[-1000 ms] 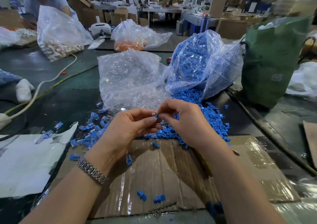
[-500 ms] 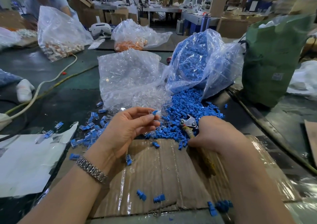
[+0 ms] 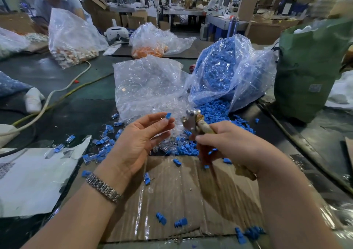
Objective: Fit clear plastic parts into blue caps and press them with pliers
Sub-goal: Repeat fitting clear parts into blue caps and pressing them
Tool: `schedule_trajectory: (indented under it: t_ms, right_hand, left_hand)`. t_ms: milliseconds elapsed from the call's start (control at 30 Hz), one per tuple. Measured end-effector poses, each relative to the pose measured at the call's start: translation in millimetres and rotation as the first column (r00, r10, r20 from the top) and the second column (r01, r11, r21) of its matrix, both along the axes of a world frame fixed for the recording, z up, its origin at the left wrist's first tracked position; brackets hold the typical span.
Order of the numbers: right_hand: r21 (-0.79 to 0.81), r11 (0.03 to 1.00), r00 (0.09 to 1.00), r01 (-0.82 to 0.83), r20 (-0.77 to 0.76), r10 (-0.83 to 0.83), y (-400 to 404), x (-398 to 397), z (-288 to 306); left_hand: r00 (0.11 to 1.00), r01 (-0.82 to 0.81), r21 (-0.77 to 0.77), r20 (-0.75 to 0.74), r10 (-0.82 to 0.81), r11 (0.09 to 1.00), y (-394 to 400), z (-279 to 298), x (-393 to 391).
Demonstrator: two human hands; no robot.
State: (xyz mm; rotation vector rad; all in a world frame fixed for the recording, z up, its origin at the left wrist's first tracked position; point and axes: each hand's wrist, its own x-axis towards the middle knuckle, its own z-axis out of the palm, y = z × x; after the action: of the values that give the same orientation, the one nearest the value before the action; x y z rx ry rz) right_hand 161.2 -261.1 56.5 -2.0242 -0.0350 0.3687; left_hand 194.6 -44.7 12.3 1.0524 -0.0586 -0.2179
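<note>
Pliers [image 3: 193,121] sit in the right hand [image 3: 231,143], whose fingers are wrapped shut around the worn handles, metal head pointing up and left, raised above the cardboard sheet [image 3: 172,197]; whether the nose is parted is too blurred to tell. Just beside that head, the left hand [image 3: 137,143] is lifted palm-up with its fingers loosely spread, thumb and fingertips pinching a small blue cap [image 3: 168,115] that seems to carry a clear plastic part. A metal-link watch band [image 3: 104,187] circles the left wrist. Behind both hands, loose blue caps [image 3: 215,111] spill from an open plastic bag [image 3: 229,71] onto the dark table [image 3: 76,115], and beside it to the left lies a second bag of clear parts [image 3: 147,84]. Assembled blue-and-clear pieces [image 3: 103,142] lie scattered left of the cardboard. A green sack [image 3: 309,67] stands at the right.
</note>
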Motion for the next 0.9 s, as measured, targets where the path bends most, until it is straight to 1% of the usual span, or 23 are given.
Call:
schedule_trajectory:
  t_ms: [67, 267, 433, 567, 733, 833, 900]
  right_hand:
    - [0.062, 0.996, 0.996, -0.07, -0.054, 0.073, 10.6, -2.9, -1.6]
    - [0.042, 0.99, 0.99, -0.137, -0.033, 0.138, 21.6, -5.7, -2.9]
    - [-0.009, 0.989, 0.989, -0.145, -0.004, 0.145, 21.6, -3.5, -7.9]
    - [0.011, 0.99, 0.989, -0.143, 0.02, 0.143, 25.7, -2.8, -12.3]
    - [-0.05, 0.988, 0.987, -0.149, 0.047, 0.151, 29.3, -0.3, -14.3]
    - [-0.067, 0.988, 0.986, -0.141, 0.078, 0.146, 31.1, -0.2, -14.5]
    - [-0.046, 0.989, 0.988, -0.138, 0.059, 0.141, 31.7, 0.6, -14.2]
  left_hand:
    - [1.0, -0.008, 0.015, 0.005, 0.008, 1.0, -1.7, 1.0, -0.4]
    - [0.999, -0.006, 0.082, 0.032, 0.003, 0.997, -3.3, 1.4, -1.7]
    - [0.995, -0.031, 0.19, 0.102, 0.012, 0.981, -4.0, 0.6, -4.1]
    - [0.99, -0.06, 0.231, 0.138, 0.029, 0.971, -5.4, 0.9, -5.8]
    - [0.977, -0.119, 0.328, 0.209, 0.051, 0.937, -1.9, 1.2, -7.8]
    - [0.972, -0.135, 0.34, 0.23, 0.057, 0.93, -1.5, 1.6, -7.0]
    - [0.969, -0.137, 0.349, 0.239, 0.053, 0.927, -0.7, 2.6, -7.0]
